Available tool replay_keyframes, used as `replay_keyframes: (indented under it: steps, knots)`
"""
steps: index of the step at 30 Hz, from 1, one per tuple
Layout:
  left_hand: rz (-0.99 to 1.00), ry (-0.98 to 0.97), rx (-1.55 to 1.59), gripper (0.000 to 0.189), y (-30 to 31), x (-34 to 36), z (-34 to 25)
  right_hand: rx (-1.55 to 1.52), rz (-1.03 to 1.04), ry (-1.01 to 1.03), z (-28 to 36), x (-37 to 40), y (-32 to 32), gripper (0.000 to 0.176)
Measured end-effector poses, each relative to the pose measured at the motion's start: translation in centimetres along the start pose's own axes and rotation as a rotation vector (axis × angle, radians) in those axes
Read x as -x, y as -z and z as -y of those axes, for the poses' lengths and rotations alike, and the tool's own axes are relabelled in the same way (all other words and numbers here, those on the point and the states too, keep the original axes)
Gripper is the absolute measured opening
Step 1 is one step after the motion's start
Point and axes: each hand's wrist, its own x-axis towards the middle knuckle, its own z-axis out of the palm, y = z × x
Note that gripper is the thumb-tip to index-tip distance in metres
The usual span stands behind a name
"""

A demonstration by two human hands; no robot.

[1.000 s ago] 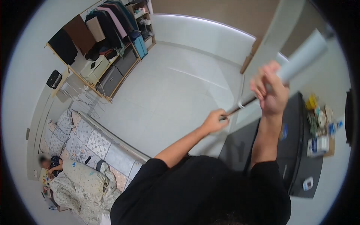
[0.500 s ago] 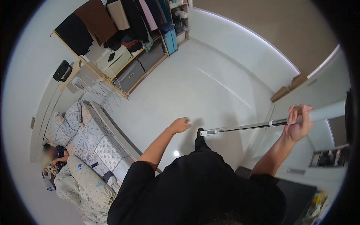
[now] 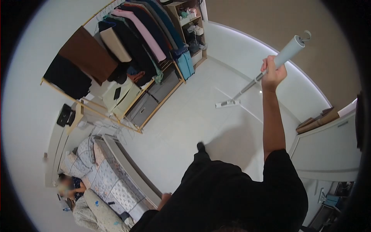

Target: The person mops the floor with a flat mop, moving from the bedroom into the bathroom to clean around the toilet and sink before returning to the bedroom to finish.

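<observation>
My right hand (image 3: pixel 273 73) is wrapped round the pale grey grip of a flat mop (image 3: pixel 288 50), out in front of me to the right. A loop hangs from the top end of the grip. The metal pole slants down and away to a narrow white mop head (image 3: pixel 228 103) at the floor. Low beside my body, near the bed's edge, my left hand (image 3: pixel 166 196) is small and partly hidden by my black shirt. Its fingers cannot be made out.
A clothes rack (image 3: pixel 162 100) with hanging garments and grey boxes stands ahead left, beside a blue suitcase (image 3: pixel 185 65) and a shelf (image 3: pixel 189 23). On the left, a person (image 3: pixel 75 185) is on the bed (image 3: pixel 112 174). White cabinets (image 3: pixel 328 143) line the right.
My right hand has swung forward and up with the mop, and the mop head now lies further out across the floor. My left hand has dropped back beside my body. The view has shifted.
</observation>
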Motion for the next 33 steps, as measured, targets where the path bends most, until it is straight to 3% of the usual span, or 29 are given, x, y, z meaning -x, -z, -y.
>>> replay_keyframes:
  steps: [3, 4, 6, 7, 8, 9, 10, 11, 14, 15, 17, 18, 19, 20, 21, 23, 24, 25, 26, 27, 28, 29, 30, 31, 32, 33]
  knots:
    - [0.047, 0.016, 0.152, 0.022, 1.9, -8.9, 2.3, 0.24, -0.011, 0.014, -7.9, -1.8, -2.3, 0.015]
    - [0.068, 0.018, 0.194, 0.021, 4.2, -12.4, 2.8, 0.653, 0.055, 0.152, -10.8, -1.6, -1.8, 0.012]
    - [0.06, 0.011, 0.31, 0.021, 8.9, -24.1, 1.3, 0.884, 0.295, 0.349, -14.8, -0.2, -0.8, 0.013]
    - [0.072, 0.022, 0.386, 0.021, 11.0, -27.7, -0.7, 0.805, 0.332, 0.011, -18.0, 2.1, 0.7, 0.014]
    - [0.079, 0.034, 0.459, 0.021, 13.8, -31.5, -2.0, 0.76, 0.34, -0.055, -23.4, 4.6, 4.2, 0.015]
    - [0.07, 0.039, 0.529, 0.022, 18.0, -37.0, -2.7, 0.792, 0.413, -0.227, -23.7, 5.5, 5.4, 0.016]
    - [0.068, 0.047, 0.595, 0.022, 20.4, -39.0, -4.1, 0.626, 0.328, -0.556, -24.2, 5.7, 6.2, 0.019]
    - [0.036, 0.024, 0.446, 0.023, 22.5, -45.0, -2.4, 0.447, 0.23, -0.89, -24.7, 6.1, 7.3, 0.023]
    - [-0.206, 0.017, 0.299, 0.03, 38.5, -55.4, -4.0, 0.317, 0.154, -0.936, -28.0, 6.3, 10.2, 0.027]
    - [-0.308, 0.134, 0.364, 0.031, 41.7, -59.1, -4.1, 0.191, 0.143, -0.935, -27.8, 5.1, 9.8, 0.028]
    - [-0.391, 0.173, 0.362, 0.033, 50.6, -62.4, -7.2, 0.061, 0.109, -0.942, -26.9, 3.4, 9.6, 0.029]
    - [-0.387, 0.168, 0.353, 0.033, 51.9, -65.0, -7.4, -0.056, 0.004, -0.961, -26.7, 2.1, 9.8, 0.028]
    - [-0.412, 0.175, 0.425, 0.032, 52.5, -67.8, -7.4, -0.169, -0.097, -0.976, -26.2, 0.4, 10.2, 0.028]
    - [-0.439, 0.184, 0.5, 0.031, 52.9, -69.8, -8.2, 0.167, 0.049, -0.96, -25.1, -1.5, 10.2, 0.037]
    - [-0.429, 0.192, 0.496, 0.031, 52.5, -70.8, -9.1, 0.167, 0.046, -0.973, -25.3, -2.1, 11.9, 0.037]
    - [-0.341, 0.18, 0.664, 0.031, 51.7, -71.9, -12.2, -0.435, -0.161, -1.114, -25.8, -3.9, 17.3, 0.051]
    - [-0.222, 0.241, 0.589, 0.031, 50.3, -72.2, -13.6, -0.242, -0.035, -1.238, -25.4, -4.1, 19.8, 0.054]
    - [-0.074, 0.154, 0.541, 0.031, 47.5, -72.8, -13.7, -0.047, 0.093, -1.348, -24.8, -3.9, 22.6, 0.057]
    - [0.07, 0.136, 0.439, 0.031, 46.7, -72.4, -15.5, 0.168, 0.512, -1.338, -24.2, -2.7, 27.4, 0.056]
    - [0.187, -0.01, 0.33, 0.032, 44.4, -72.6, -15.6, 0.385, 0.935, -1.277, -24.0, -1.6, 31.0, 0.056]
    - [0.485, -0.162, 0.154, 0.036, 44.0, -73.1, -16.6, 0.584, 0.878, -1.648, -22.3, -2.2, 28.8, 0.056]
    - [0.378, 0.136, 0.444, 0.041, 42.7, -71.9, -18.1, 0.79, 0.791, -2.021, -20.1, -3.1, 26.1, 0.058]
    - [0.483, 0.332, 0.581, 0.042, 41.8, -71.8, -19.3, 1.136, 1.005, -1.768, -20.7, -0.1, 29.0, 0.059]
    - [0.51, 0.345, 0.573, 0.042, 41.5, -71.7, -20.0, 1.448, 1.198, -1.462, -21.1, 2.5, 31.1, 0.061]
    - [0.463, 0.32, 0.577, 0.041, 40.7, -71.5, -20.7, 1.43, 1.076, -1.606, -21.3, 0.1, 29.7, 0.054]
    - [0.407, 0.293, 0.591, 0.04, 39.6, -72.0, -21.8, 1.492, 1.063, -1.549, -22.9, 0.6, 32.5, 0.051]
